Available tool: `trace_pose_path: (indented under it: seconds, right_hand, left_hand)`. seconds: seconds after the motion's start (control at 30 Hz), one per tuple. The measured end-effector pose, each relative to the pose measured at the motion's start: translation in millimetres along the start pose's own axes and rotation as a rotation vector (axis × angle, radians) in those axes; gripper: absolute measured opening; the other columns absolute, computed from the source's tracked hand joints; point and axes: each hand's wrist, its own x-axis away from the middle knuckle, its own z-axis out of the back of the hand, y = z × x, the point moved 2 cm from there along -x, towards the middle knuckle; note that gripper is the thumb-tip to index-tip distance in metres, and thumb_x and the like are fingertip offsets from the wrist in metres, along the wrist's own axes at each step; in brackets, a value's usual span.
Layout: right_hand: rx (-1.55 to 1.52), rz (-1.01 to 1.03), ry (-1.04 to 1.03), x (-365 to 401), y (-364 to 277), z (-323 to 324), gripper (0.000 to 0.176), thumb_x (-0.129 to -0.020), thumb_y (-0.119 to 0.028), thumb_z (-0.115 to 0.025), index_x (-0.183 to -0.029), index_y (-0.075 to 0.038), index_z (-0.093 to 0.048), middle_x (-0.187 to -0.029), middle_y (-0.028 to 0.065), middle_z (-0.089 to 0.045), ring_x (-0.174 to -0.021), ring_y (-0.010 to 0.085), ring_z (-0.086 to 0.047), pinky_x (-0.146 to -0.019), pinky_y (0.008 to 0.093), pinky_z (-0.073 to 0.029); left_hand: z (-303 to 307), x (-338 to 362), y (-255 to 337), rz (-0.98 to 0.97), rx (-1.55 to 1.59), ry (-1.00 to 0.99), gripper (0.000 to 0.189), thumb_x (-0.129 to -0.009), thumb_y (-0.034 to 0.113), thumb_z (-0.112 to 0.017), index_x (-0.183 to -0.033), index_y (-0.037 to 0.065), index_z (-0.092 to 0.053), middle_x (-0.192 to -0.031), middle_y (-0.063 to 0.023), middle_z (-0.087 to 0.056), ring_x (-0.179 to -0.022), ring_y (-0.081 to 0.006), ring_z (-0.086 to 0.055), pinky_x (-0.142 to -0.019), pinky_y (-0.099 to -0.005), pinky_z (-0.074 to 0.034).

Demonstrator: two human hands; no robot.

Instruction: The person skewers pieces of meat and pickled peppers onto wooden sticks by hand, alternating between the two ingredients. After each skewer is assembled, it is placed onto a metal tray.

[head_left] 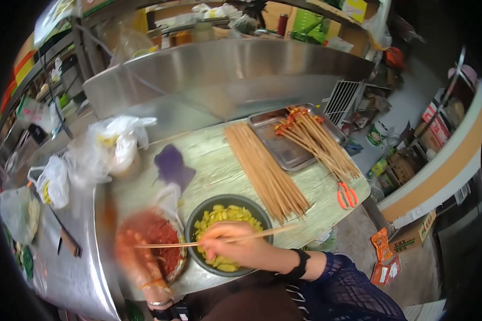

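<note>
My right hand (233, 244) is closed around a thin wooden skewer (182, 245), above a dark grey bowl (266, 224) of yellow-green cut pickled peppers (225, 214). The skewer runs left, its tip reaching my left hand (134, 246). That hand, smeared by motion and reddish, is at the left side of a bowl of red raw meat (163, 241). Its fingers are too blurred to make out. A clear plastic bag (168, 200) lies by the meat bowl's rim.
Many bare skewers (265, 171) lie on the green tabletop. Beyond them, a metal tray (268, 134) carries skewers loaded with red and yellow pieces (300, 120). Orange-handled scissors (347, 195) lie near the right edge. A purple cloth-like piece (172, 166), plastic bags (126, 144) and a knife (69, 242) are leftward.
</note>
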Motion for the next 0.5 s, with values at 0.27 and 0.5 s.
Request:
trace_pose_path:
  seconds: [0.27,0.5]
  right_hand:
    - [-0.181,0.236,0.714,27.7,-19.5,181.4,0.03,-0.098,-0.019,-0.043,-0.119,0.001,-0.05,-0.106,0.0131,-0.06,-0.095,0.0207,-0.061,-0.081,0.0307,-0.051]
    - [-0.334,0.23,1.136,-3.8,23.8,331.6,0.04,-0.098,-0.026,-0.045,-0.127,0.001,-0.043,-0.121,0.0161,-0.052,-0.101,0.022,-0.058,-0.079,0.0317,-0.051]
  left_hand:
    - [-16.9,7.0,6.5,-0.041,-0.213,0.113,0.057,-0.092,0.03,-0.055,-0.141,0.014,-0.03,-0.135,-0.0158,-0.041,-0.108,-0.024,-0.052,-0.081,-0.0304,-0.049]
    - [-7.7,9.1,-3.5,-0.071,-0.372,0.111,0.055,-0.086,0.034,-0.063,-0.131,0.011,-0.041,-0.12,-0.0125,-0.054,-0.094,-0.0206,-0.057,-0.074,-0.0309,-0.048]
